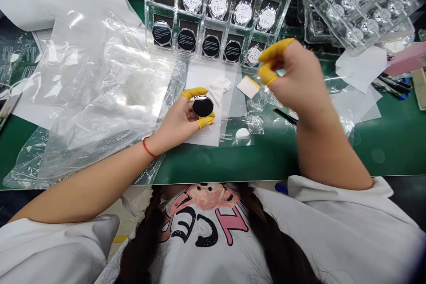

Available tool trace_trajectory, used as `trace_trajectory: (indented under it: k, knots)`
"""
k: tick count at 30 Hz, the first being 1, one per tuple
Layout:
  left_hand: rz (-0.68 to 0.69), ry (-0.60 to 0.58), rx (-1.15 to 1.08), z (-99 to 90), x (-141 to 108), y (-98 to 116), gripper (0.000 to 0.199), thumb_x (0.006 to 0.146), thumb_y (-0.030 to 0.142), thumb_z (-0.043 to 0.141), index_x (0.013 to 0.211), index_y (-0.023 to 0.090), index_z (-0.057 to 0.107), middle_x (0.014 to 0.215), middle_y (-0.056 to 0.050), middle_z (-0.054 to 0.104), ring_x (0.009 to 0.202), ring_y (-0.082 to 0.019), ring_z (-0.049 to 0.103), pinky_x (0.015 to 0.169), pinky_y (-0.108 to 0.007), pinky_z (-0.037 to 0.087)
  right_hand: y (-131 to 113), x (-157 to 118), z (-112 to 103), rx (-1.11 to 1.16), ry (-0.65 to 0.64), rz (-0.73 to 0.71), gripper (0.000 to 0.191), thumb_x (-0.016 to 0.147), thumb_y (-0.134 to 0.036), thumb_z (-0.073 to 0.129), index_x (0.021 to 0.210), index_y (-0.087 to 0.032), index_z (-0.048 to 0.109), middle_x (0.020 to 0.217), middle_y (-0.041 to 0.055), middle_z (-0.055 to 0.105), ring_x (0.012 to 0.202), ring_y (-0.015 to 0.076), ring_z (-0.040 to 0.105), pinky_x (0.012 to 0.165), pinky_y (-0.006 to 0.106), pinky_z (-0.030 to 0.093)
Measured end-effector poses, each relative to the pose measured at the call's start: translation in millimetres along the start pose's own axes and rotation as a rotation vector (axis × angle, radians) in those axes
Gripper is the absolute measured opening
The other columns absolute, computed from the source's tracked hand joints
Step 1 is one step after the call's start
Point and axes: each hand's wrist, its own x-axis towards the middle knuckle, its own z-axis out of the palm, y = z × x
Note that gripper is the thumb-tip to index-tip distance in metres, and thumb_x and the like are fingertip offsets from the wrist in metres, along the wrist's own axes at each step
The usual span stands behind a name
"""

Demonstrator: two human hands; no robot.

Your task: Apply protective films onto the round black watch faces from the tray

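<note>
Watch [203,106] held in curled left hand [186,117]; right hand [294,77] hovers half-closed, hold unclear.

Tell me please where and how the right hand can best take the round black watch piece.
Probably best by the silvery rim of the watch piece, with the right hand coming from the right. Its glossy face points up, easily smudged, and the left hand grips around the left, top and bottom, leaving the right edge mostly free.
</note>
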Motion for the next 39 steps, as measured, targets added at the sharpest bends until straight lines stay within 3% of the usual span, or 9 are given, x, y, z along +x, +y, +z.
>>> trace_trajectory:
  k: [2, 5, 8, 10, 14, 21, 30, 33, 39]
  knots:
    - [-0.025, -0.025, -0.016, -0.6, -0.5, 0.8, 0.063, 0.072, 0.018, 0.079, 0.123, 0.021, 0.042, 0.091, -0.001, 0.069, 0.087, -0.016, 0.073, 0.079, -0.033, 0.061, 52.2, 12.0, -11.7, -0.167, -0.103, 0.169, 0.010, 0.077, -0.029, 0.071, 0.076, -0.023, 0.063, 0.064, 0.0025, 0.064, 0.052, 0.0075, 0.050, 0.051, 0.031, 0.036]
    - [-0.051, -0.040, -0.032, -0.2, -0.2, 3.5, 0.063, 0.071, 0.015, 0.078, 0.121, 0.021, 0.040, 0.092, -0.001, 0.069, 0.089, -0.016, 0.074, 0.079, -0.031, 0.061, 83.8, 15.5, -6.3, -0.380, 0.026, 0.227, 0.032, 0.070, -0.044, 0.078, 0.058, -0.020, 0.061, 0.064, 0.0086, 0.061, 0.059, 0.0109, 0.049, 0.053, 0.035, 0.032]
    - [-0.053, -0.031, -0.053, 1.1, 1.5, 5.4, 0.061, 0.071, 0.015, 0.078, 0.117, 0.022, 0.040, 0.087, 0.002, 0.068, 0.085, -0.015, 0.075, 0.075, -0.028, 0.060, 46.6, 7.8, 22.3, -0.265, 0.108, 0.024, 0.023, 0.086, -0.042, 0.064, 0.084, -0.021, 0.073, 0.092, 0.0116, 0.069, 0.086, 0.0203, 0.060, 0.071, 0.038, 0.045]
    - [-0.058, -0.021, -0.052, 1.9, 2.7, 5.5, 0.062, 0.069, 0.018, 0.081, 0.115, 0.023, 0.040, 0.083, 0.004, 0.067, 0.078, -0.014, 0.074, 0.069, -0.026, 0.059, 10.2, 2.9, 46.2, -0.089, -0.046, -0.164, 0.021, 0.091, -0.031, 0.060, 0.105, -0.021, 0.072, 0.109, 0.0109, 0.069, 0.103, 0.0248, 0.061, 0.089, 0.045, 0.050]
    - [-0.062, -0.028, -0.034, 1.8, 3.3, 4.2, 0.064, 0.069, 0.024, 0.083, 0.117, 0.024, 0.041, 0.082, 0.004, 0.067, 0.078, -0.016, 0.074, 0.068, -0.028, 0.059, -22.6, -0.8, 74.2, -0.116, -0.274, -0.193, 0.023, 0.087, -0.017, 0.056, 0.105, -0.017, 0.071, 0.105, 0.0129, 0.064, 0.098, 0.0279, 0.058, 0.083, 0.050, 0.051]
    - [-0.074, -0.075, 0.023, 1.4, 1.8, 1.3, 0.063, 0.074, 0.029, 0.082, 0.123, 0.024, 0.043, 0.086, 0.003, 0.068, 0.075, -0.013, 0.072, 0.066, -0.025, 0.058, -49.3, -12.4, 42.5, 0.086, -0.228, -0.270, 0.027, 0.097, -0.024, 0.044, 0.110, -0.028, 0.067, 0.107, 0.0072, 0.061, 0.101, 0.0228, 0.056, 0.089, 0.047, 0.050]
    - [-0.039, -0.065, 0.061, -3.8, 0.4, 3.1, 0.061, 0.070, 0.021, 0.081, 0.121, 0.022, 0.047, 0.065, 0.009, 0.056, 0.052, -0.007, 0.053, 0.049, -0.020, 0.039, -60.1, -39.4, 55.7, 0.064, -0.281, -0.578, 0.030, 0.101, -0.026, 0.037, 0.111, -0.029, 0.065, 0.105, 0.0062, 0.061, 0.102, 0.0211, 0.053, 0.096, 0.047, 0.049]
    - [-0.064, -0.054, -0.023, -2.3, 0.7, 4.9, 0.062, 0.070, 0.027, 0.083, 0.120, 0.022, 0.045, 0.077, 0.005, 0.063, 0.064, -0.010, 0.063, 0.060, -0.023, 0.049, -55.1, -35.4, 53.4, 0.057, -0.215, -0.488, 0.029, 0.100, -0.026, 0.039, 0.111, -0.028, 0.066, 0.106, 0.0072, 0.060, 0.106, 0.0231, 0.053, 0.103, 0.053, 0.046]
    - [-0.031, -0.070, 0.014, 0.6, 1.7, 1.0, 0.064, 0.065, 0.030, 0.088, 0.115, 0.022, 0.049, 0.092, 0.001, 0.065, 0.077, -0.013, 0.067, 0.064, -0.023, 0.052, -67.3, -23.3, 53.8, 0.079, -0.348, -0.301, 0.028, 0.098, -0.029, 0.042, 0.109, -0.029, 0.067, 0.106, 0.0078, 0.061, 0.111, 0.0263, 0.053, 0.109, 0.060, 0.039]
